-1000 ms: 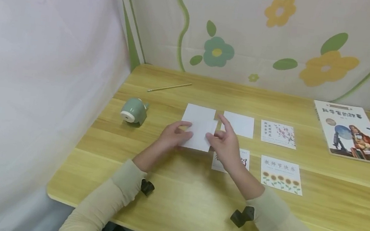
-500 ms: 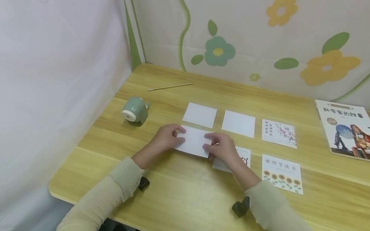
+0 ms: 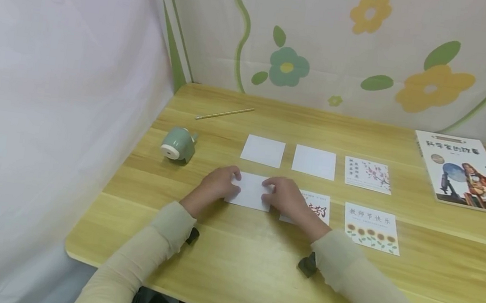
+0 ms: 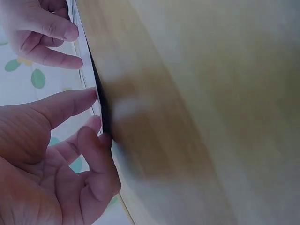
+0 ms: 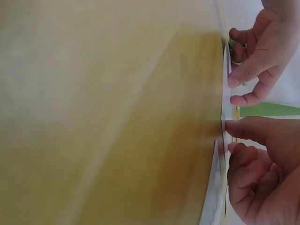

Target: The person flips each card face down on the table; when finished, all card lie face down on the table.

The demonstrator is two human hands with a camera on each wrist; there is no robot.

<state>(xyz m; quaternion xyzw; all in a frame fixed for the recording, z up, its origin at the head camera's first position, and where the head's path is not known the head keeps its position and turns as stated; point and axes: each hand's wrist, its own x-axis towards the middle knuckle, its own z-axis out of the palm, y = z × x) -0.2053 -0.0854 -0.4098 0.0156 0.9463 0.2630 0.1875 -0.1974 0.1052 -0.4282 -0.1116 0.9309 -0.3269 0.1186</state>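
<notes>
A blank white card (image 3: 250, 191) lies low over the near part of the wooden table, between both hands. The left hand (image 3: 219, 183) holds its left side, with thumb and fingertips at the edge. On the opposite side, the right hand (image 3: 286, 197) holds the card the same way. In the left wrist view, a dark shadow runs along the edge of the card (image 4: 89, 77). Partly covered by the right hand and wrist is a card with red writing (image 3: 320, 203). Just beyond the held card lies another blank white card (image 3: 263, 151).
Right of these are a second blank card (image 3: 314, 162), a blossom card (image 3: 368, 175) and a sunflower card (image 3: 372, 230). A book (image 3: 468, 173) lies at far right. At left stand a rounded green object with a white end (image 3: 178, 144) and, behind it, a pencil (image 3: 225, 114).
The held card, which overlapped the far blank card a second ago, has come nearer to the person and down toward the table. Both hands have moved with it, uncovering the far card.
</notes>
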